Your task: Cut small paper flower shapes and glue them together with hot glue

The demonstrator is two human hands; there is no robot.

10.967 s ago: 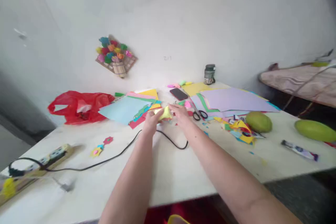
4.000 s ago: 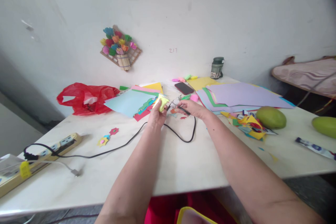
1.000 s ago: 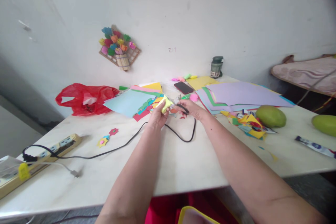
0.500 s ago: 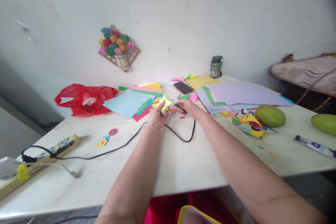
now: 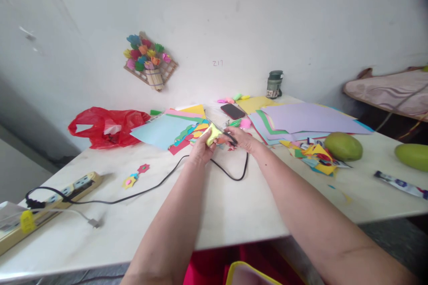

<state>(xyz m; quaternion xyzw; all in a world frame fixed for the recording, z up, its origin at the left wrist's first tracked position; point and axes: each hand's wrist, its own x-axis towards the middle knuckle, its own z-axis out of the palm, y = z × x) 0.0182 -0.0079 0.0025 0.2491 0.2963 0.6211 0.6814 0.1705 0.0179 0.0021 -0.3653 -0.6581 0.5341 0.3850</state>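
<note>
Near the middle of the table, my left hand (image 5: 202,148) pinches a small piece of yellow paper (image 5: 213,135). My right hand (image 5: 240,139) is closed on the dark handles of a pair of scissors (image 5: 231,137), whose blades reach left to the yellow piece. Just beyond my left hand lie colorful cut paper strips (image 5: 190,135). A black cable (image 5: 160,182) runs below both hands. How far the blades are parted is too small to tell.
A power strip (image 5: 67,193) and red bag (image 5: 110,127) are at left. Paper sheets (image 5: 301,118), a phone (image 5: 232,111) and a bottle (image 5: 274,84) stand or lie farther back. Paper scraps (image 5: 321,156), green fruit (image 5: 343,146) and a tube (image 5: 399,185) are at right.
The scissors have turned, so their blades now point up and left along the yellow paper. My left hand has tilted the paper slightly.
</note>
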